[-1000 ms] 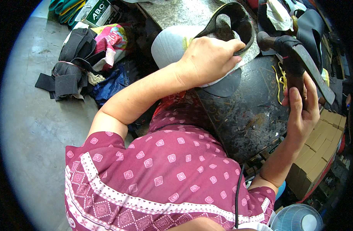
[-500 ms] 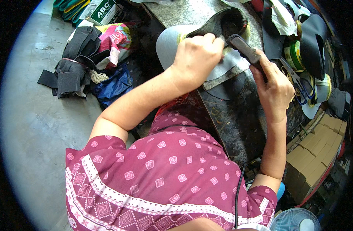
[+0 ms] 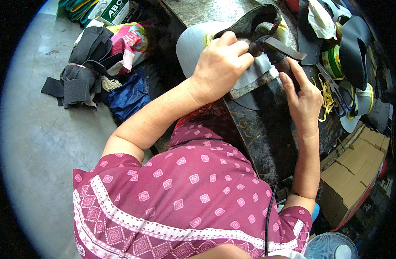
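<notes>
My left hand is closed, knuckles up, over a light grey curved piece with a yellowish edge. A dark, curved upright band rises just beyond its fingers. What the fingertips pinch is hidden. My right hand grips a dark hammer with a flat, tapering end turned toward me. Its head is close to the left fingertips. I cannot tell whether it touches the work. A whitish cloth-like layer lies beneath, over a dark stone-like block on the bench.
Scissors with blue handles, yellow cord, a green-and-yellow roll and a black curved piece crowd the right side. Cardboard stands lower right, a fan below. Black strips lie on the left floor.
The hammer in my right hand has turned, so its flat end now points right and its head is nearer the left fingers. My left hand keeps its closed grip, nearly in place.
</notes>
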The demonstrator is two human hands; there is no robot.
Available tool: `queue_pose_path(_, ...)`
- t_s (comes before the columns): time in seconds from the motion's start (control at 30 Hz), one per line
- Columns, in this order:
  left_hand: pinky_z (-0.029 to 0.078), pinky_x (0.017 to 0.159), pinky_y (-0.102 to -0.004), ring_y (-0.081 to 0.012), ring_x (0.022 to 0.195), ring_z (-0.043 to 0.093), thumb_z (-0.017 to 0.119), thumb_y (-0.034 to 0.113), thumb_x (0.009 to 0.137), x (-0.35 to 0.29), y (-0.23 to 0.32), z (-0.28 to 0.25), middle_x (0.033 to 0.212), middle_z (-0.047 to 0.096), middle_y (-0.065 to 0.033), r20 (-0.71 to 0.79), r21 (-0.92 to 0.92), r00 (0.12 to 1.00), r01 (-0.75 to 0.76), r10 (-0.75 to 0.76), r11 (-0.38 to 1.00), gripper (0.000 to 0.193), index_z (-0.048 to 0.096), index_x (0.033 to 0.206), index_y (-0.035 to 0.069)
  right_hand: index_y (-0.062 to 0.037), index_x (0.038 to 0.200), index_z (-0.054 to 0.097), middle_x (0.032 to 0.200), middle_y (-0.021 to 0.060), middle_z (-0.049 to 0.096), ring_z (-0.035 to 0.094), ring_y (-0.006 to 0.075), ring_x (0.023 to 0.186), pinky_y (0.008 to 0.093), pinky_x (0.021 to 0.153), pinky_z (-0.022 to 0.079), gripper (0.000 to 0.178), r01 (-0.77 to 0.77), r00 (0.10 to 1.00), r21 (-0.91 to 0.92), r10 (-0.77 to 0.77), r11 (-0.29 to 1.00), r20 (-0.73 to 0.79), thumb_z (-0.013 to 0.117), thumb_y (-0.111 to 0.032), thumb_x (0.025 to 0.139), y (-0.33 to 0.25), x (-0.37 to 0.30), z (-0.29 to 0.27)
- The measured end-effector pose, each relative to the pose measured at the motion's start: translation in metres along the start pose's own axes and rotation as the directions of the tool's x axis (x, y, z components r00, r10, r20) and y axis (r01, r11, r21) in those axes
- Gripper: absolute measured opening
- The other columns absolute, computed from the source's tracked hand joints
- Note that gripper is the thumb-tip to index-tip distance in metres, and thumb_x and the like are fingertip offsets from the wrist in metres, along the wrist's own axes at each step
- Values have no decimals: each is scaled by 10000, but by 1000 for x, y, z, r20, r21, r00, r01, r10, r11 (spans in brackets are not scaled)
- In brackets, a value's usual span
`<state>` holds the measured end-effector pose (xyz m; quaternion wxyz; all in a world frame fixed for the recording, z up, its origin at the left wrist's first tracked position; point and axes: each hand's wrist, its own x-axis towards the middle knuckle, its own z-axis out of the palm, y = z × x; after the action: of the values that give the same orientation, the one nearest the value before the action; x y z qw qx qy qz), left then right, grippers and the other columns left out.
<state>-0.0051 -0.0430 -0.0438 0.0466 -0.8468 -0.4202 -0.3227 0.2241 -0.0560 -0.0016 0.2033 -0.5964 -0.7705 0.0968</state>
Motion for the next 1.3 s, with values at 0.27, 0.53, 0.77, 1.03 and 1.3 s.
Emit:
queue_pose_path(0.27,379,940,-395,-216,977,559,654,173,765,20,-1,23,849,631,-1,-115,138,993,14,2,990,85,693,826,128,-166,1253,716,1062,150,752,751,286,884,353,744,572,367,169,932,169,-102,971,-347,729,-339,929,5,-2,-6)
queue_pose_path(0.53,315,1052,-493,-203,1057,575,782,256,778,9,1,3,896,643,23,-45,160,988,156,-150,975,168,715,900,161,-247,1304,673,910,140,747,733,335,780,404,657,562,401,-10,989,-170,-16,985,-149,657,-451,959,22,-3,12)
queue_pose_path(0.77,354,1043,-456,-193,993,597,752,188,771,7,-7,0,879,607,29,49,59,997,-70,67,996,116,707,874,161,-232,1293,691,944,163,748,741,316,825,373,712,558,378,32,989,-11,-33,999,-143,668,-410,961,17,8,-12)
queue_pose_path(1.03,360,1049,-463,-214,1007,598,742,153,761,5,-7,4,888,604,13,3,0,999,-51,51,999,130,675,873,149,-189,1269,696,1089,147,738,731,329,907,387,754,563,366,-15,999,91,17,996,-30,697,-361,946,5,1,-2)
queue_pose_path(1.3,364,1038,-458,-233,992,596,758,167,785,2,-9,9,884,615,-4,-39,-81,999,18,-21,997,145,638,858,130,-192,1251,701,1048,155,740,736,321,895,371,751,570,334,188,951,221,-122,957,-284,707,-335,949,1,-11,-10)
